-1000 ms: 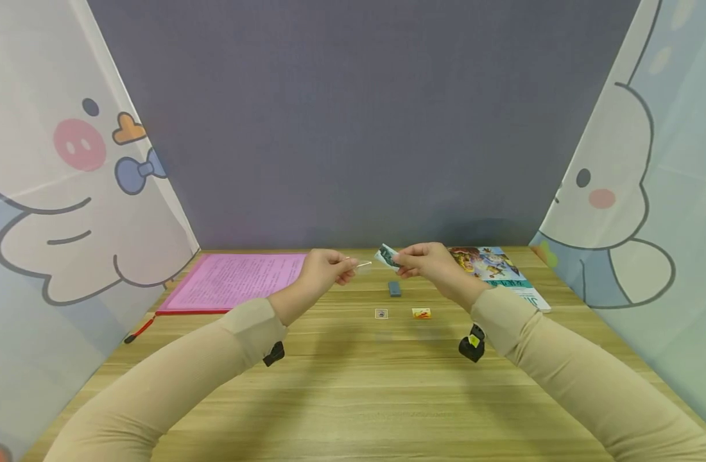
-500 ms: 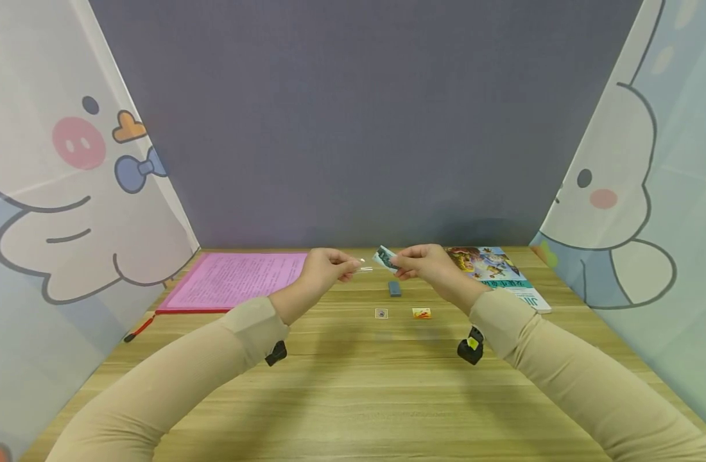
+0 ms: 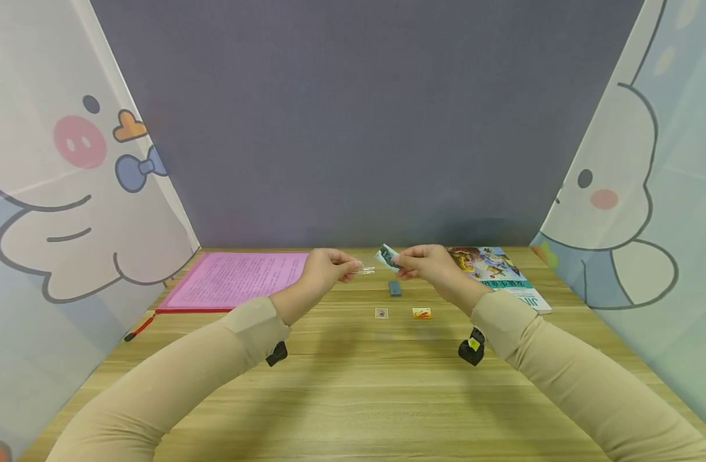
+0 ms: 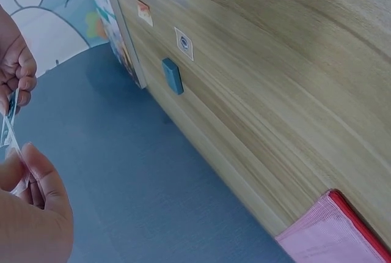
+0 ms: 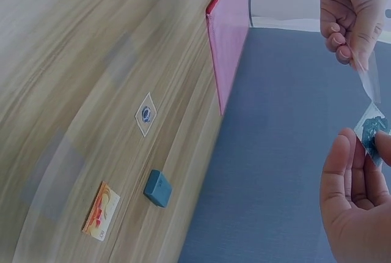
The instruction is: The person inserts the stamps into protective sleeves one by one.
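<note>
Over the back of the table, my left hand [image 3: 330,266] pinches a small clear plastic sleeve [image 5: 368,84] between thumb and fingers. My right hand [image 3: 425,262] holds a small stamp-like card [image 5: 374,129] with a dark teal picture and pale border, also pinched. In the right wrist view, the card's top corner comes right at the lower end of the sleeve. The head view shows a narrow gap between them. Below the hands, on the table, lie a blue-grey block [image 3: 395,289] like an eraser, a pale stamp [image 3: 381,313] with a round blue motif, and an orange-red stamp [image 3: 421,313].
A pink mesh zip pouch [image 3: 232,282] with a printed sheet lies at the back left, its red pull hanging off one corner. A colourful book [image 3: 497,273] is at the back right. Faint clear rectangles [image 5: 119,58] lie on the table near the stamps. A grey panel [image 3: 364,128] stands behind.
The clear sleeve has shifted in my left fingers and now points toward the card with two edges showing. My right hand and the card have barely moved.
</note>
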`<state>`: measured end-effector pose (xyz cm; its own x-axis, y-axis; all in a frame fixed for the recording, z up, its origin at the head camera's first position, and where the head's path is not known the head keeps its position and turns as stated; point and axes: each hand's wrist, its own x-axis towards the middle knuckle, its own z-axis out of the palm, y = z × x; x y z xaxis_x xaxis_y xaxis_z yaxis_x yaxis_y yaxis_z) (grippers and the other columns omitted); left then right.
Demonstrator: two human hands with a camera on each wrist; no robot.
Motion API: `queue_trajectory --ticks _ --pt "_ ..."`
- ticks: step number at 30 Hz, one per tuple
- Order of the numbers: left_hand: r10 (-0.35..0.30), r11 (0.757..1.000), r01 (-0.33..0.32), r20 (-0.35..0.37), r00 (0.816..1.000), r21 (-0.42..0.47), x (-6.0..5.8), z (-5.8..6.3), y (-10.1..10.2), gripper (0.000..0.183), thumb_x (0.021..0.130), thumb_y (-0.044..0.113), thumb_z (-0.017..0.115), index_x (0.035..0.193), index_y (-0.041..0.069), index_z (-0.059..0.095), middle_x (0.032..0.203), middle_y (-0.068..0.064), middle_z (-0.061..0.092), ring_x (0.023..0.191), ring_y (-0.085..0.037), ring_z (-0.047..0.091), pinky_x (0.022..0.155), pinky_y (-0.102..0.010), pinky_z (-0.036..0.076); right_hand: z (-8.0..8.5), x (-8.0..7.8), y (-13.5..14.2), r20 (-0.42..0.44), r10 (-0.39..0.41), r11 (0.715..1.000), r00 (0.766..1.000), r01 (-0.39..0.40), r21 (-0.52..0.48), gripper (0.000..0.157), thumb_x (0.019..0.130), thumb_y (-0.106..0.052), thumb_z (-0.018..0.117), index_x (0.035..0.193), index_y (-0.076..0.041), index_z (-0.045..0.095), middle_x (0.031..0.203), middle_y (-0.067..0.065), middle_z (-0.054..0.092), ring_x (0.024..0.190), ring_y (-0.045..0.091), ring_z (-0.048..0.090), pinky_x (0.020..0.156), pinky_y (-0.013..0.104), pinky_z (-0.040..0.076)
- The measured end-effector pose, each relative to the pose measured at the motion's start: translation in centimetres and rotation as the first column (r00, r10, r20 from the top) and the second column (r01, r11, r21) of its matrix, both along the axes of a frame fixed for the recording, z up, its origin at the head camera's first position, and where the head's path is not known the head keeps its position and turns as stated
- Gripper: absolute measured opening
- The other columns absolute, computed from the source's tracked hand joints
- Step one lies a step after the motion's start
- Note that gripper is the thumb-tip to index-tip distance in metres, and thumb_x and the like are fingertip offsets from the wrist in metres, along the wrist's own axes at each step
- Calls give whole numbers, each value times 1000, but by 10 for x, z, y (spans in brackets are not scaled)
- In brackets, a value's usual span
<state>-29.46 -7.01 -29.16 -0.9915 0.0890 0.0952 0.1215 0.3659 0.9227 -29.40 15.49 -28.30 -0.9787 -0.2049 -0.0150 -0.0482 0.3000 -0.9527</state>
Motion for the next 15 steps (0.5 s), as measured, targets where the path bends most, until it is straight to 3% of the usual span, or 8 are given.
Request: queue_trajectory --ticks 6,12,15 --pt "14 1000 -14 7 1000 -5 0 -1 1 16 86 15 75 91 0 74 89 -15 74 64 -12 65 65 -24 60 0 1 -1 -7 2 1000 1000 -2 -9 28 96 -21 63 111 2 65 93 4 68 81 14 66 83 30 59" --pt "13 1000 -13 9 1000 2 -1 -2 2 15 86 15 74 91 1 75 86 -12 74 72 -21 69 69 -29 61 1 2 -2 1 -4 1000 1000 4 -9 29 96 -21 62 113 3 64 94 5 67 85 17 67 82 29 59" --pt "9 1000 -9 11 1000 4 -2 -3 3 15 86 14 74 91 1 75 86 -11 74 69 -18 68 69 -28 61 0 1 -3 1 -8 1000 1000 8 -15 29 96 -20 62 114 4 63 95 5 67 85 17 66 82 29 59"
